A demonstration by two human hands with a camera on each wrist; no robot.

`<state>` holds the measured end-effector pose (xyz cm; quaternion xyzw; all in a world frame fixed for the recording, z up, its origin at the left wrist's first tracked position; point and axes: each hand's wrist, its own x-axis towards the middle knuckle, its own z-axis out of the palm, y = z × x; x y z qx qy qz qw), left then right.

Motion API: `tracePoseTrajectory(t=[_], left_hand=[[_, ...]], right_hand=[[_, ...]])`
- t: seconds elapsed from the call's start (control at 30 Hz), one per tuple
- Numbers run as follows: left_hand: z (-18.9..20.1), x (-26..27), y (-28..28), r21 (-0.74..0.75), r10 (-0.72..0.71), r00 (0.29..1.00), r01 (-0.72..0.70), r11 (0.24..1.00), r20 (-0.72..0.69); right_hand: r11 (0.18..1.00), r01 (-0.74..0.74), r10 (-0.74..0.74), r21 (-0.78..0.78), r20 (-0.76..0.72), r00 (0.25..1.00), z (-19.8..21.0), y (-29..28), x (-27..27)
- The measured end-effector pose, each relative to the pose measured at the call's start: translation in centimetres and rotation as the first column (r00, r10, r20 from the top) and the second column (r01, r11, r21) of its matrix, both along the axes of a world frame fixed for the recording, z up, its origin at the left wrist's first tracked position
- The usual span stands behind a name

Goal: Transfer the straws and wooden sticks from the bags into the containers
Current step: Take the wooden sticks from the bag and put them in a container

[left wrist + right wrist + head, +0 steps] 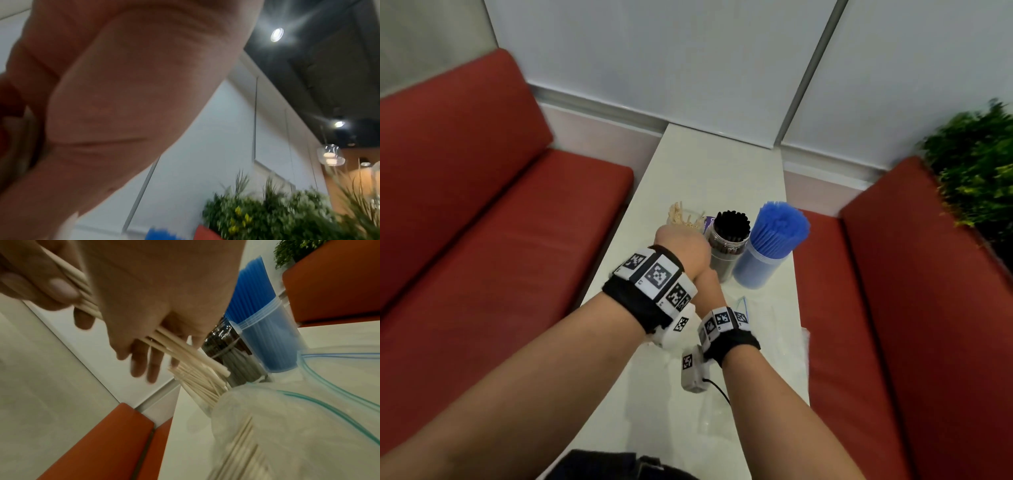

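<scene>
Pale wooden sticks [683, 217] stand fanned in a clear container at mid-table. My left hand [681, 248] hovers just over them, back up, its fingers hidden; the left wrist view shows only its blurred palm [123, 97]. My right hand [710, 284] sits under the left wrist. In the right wrist view, my right hand [78, 288] grips a bundle of wooden sticks [185, 352], tilted, with its lower ends just above the fanned sticks [197, 381]. A clear zip bag [287, 410] lies close by with more sticks [242, 447] inside.
A jar of black straws [729, 240] and a tub of blue straws [774, 233] stand right of the sticks. Crumpled clear bags [756, 342] lie on the narrow white table [705, 164]. Red sofas [465, 205] flank both sides, with a plant [976, 164] at far right.
</scene>
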<state>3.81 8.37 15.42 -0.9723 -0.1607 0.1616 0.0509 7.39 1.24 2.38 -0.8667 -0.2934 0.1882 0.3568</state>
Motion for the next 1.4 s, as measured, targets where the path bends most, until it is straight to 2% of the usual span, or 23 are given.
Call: tracePoseTrajectory(t=[0.07, 0.13, 0.23, 0.3, 0.37, 0.4, 0.43, 0.47, 0.5, 0.53, 0.57, 0.6, 0.63, 0.7, 0.73, 0.77, 0.83, 0.9, 0.97, 1.03, 1.13, 1.27, 1.4], left_hand=[[2.1, 0.1, 0.4, -0.021, -0.057, 0.996, 0.058, 0.998, 0.069], [4.1, 0.4, 1.2, -0.118, -0.083, 0.975, 0.109, 0.987, 0.206], [5.6, 1.1, 1.7, -0.281, -0.092, 0.87, 0.254, 0.925, 0.484], [5.4, 1.0, 1.2, -0.348, -0.073, 0.838, 0.302, 0.888, 0.541], [4.5, 0.9, 0.5, -0.295, -0.107, 0.841, 0.302, 0.906, 0.53], [4.2, 0.9, 0.3, -0.292, -0.105, 0.821, 0.315, 0.903, 0.561], [4.2, 0.9, 0.2, -0.387, -0.037, 0.784, 0.346, 0.855, 0.62], [4.4, 0.7, 0.1, -0.558, 0.106, 0.735, 0.404, 0.725, 0.67], [4.7, 0.5, 0.0, -0.712, 0.297, 0.682, 0.471, 0.521, 0.668], [4.8, 0.5, 0.2, -0.79, 0.487, 0.625, 0.528, 0.312, 0.61], [4.7, 0.5, 0.6, -0.825, 0.64, 0.581, 0.544, 0.153, 0.502], [4.3, 0.4, 1.0, -0.86, 0.734, 0.568, 0.509, 0.043, 0.372], [3.6, 0.2, 1.3, -0.908, 0.767, 0.59, 0.417, -0.024, 0.251], [1.7, -0.4, 1.7, -0.981, 0.661, 0.749, 0.153, -0.118, 0.038], [0.7, -0.7, 1.4, -0.983, 0.546, 0.835, 0.033, -0.178, -0.071], [-0.3, -1.0, 1.1, -0.965, 0.427, 0.888, -0.066, -0.255, -0.174], [-1.5, -1.3, 0.1, -0.881, 0.256, 0.911, -0.191, -0.433, -0.324], [-1.9, -1.4, -0.5, -0.739, 0.171, 0.883, -0.245, -0.627, -0.437], [-1.8, -1.2, -0.5, -0.616, 0.111, 0.866, -0.25, -0.747, -0.487], [-1.8, -1.2, -0.2, -0.582, 0.125, 0.869, -0.208, -0.786, -0.479], [-2.0, -1.4, 0.0, -0.597, 0.18, 0.838, -0.2, -0.777, -0.516], [-2.3, -1.9, -0.4, -0.573, 0.18, 0.809, -0.222, -0.789, -0.56], [-3.2, -1.8, -0.5, -0.626, 0.303, 0.77, -0.155, -0.764, -0.561]], right_hand=[[0.975, 0.11, -0.068, 0.194, -0.208, 0.976, 1.2, -0.1, -0.3], [0.935, 0.165, -0.069, 0.313, -0.297, 0.952, 2.9, -0.2, -0.6], [0.915, 0.158, -0.044, 0.372, -0.296, 0.954, 4.7, -0.1, -1.1], [0.911, 0.145, -0.038, 0.387, -0.271, 0.962, 5.3, -0.1, -0.8], [0.933, 0.136, -0.069, 0.333, -0.206, 0.976, 6.4, 0.0, -0.7], [0.931, 0.149, -0.072, 0.333, -0.233, 0.97, 6.6, -0.1, -0.6], [0.926, 0.165, -0.07, 0.34, -0.273, 0.959, 6.8, -0.3, -0.6], [0.914, 0.17, -0.05, 0.367, -0.315, 0.948, 7.2, -0.8, -0.7], [0.9, 0.17, -0.026, 0.402, -0.338, 0.941, 8.0, -1.3, -0.9], [0.875, 0.174, -0.001, 0.451, -0.357, 0.934, 8.7, -1.8, -1.0], [0.853, 0.186, 0.006, 0.487, -0.366, 0.93, 9.7, -2.2, -0.9], [0.828, 0.203, 0.01, 0.523, -0.375, 0.927, 10.8, -2.6, -0.8], [0.804, 0.23, 0.002, 0.549, -0.388, 0.922, 12.1, -2.8, -0.8], [0.744, 0.303, -0.018, 0.596, -0.435, 0.9, 14.5, -3.1, -0.5], [0.714, 0.316, -0.016, 0.625, -0.436, 0.9, 15.6, -3.3, -0.4], [0.684, 0.306, 0.003, 0.662, -0.422, 0.907, 16.6, -3.4, -0.4], [0.632, 0.269, 0.07, 0.727, -0.399, 0.914, 17.8, -3.6, -0.4], [0.625, 0.255, 0.089, 0.738, -0.392, 0.916, 18.2, -3.8, -0.7], [0.62, 0.243, 0.117, 0.746, -0.395, 0.911, 18.0, -4.0, -1.0], [0.609, 0.222, 0.149, 0.761, -0.385, 0.911, 17.9, -4.1, -1.2], [0.603, 0.207, 0.144, 0.77, -0.36, 0.922, 18.1, -4.0, -1.3], [0.683, 0.226, 0.038, 0.694, -0.343, 0.939, 17.7, -3.6, -1.7], [0.759, 0.203, -0.003, 0.619, -0.308, 0.951, 16.8, -3.5, -1.5]])
